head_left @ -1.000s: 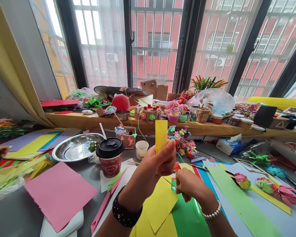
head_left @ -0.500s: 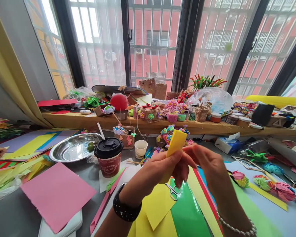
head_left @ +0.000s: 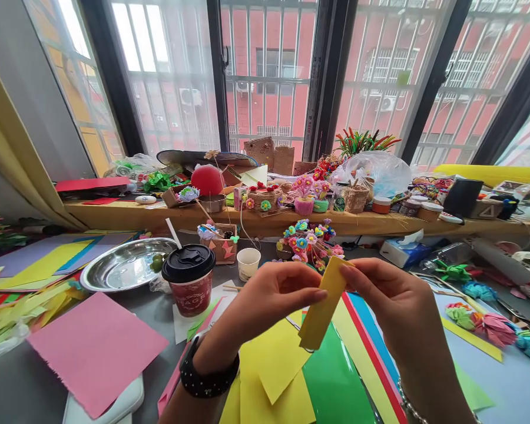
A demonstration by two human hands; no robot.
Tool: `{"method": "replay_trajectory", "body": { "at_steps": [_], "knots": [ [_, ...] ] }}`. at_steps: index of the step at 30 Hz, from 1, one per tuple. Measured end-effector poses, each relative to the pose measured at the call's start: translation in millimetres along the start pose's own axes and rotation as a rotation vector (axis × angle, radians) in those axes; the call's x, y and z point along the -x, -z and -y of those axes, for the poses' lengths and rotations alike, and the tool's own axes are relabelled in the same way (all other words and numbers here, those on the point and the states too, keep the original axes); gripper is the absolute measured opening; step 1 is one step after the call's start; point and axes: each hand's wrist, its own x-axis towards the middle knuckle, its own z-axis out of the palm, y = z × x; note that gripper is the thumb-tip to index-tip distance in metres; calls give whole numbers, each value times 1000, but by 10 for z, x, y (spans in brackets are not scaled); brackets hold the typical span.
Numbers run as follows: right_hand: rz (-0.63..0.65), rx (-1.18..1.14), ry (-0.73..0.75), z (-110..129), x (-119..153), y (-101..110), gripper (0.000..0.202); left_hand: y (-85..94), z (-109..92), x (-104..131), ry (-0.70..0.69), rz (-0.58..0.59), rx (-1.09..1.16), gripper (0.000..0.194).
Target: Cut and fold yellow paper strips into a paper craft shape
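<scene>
Yellow folded paper point(head_left: 321, 321) is pinched by the left hand point(head_left: 276, 294) and the right hand point(head_left: 397, 303), fingers half curled; the red cup point(head_left: 191, 292) bears letters "AGE"

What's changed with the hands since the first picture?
The right hand let go of the scissors, now mostly hidden behind the folded yellow paper, and took hold of that paper. The left hand, still holding it, moved it down and right. The pink sheet and lidded cup stayed put.
</scene>
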Motion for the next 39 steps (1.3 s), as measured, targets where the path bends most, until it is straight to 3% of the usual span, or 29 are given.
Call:
{"method": "replay_trajectory", "body": {
  "at_steps": [4,12,21,28,32,35,39],
  "knots": [
    [14,71,13,2,9,-18,15,24,9,-6,38,-69,-3,14],
    [-60,83,41,-37,-13,-25,17,25,17,19,81,51,28,15],
    [-93,-78,6,-65,-12,2,12,44,14,16,45,44,55,14],
    [-80,-289,-3,-58,-64,3,14,-15,3,-8,100,227,325,34],
    [27,-374,-22,-85,-61,-12,19,-108,95,-92,130,315,542,28],
    [78,-347,-4,-131,-73,-32,22,-148,116,-136,151,247,623,20],
    [184,-188,-57,-263,-158,-89,32,-143,43,-111,95,9,623,15]
  ]
}}
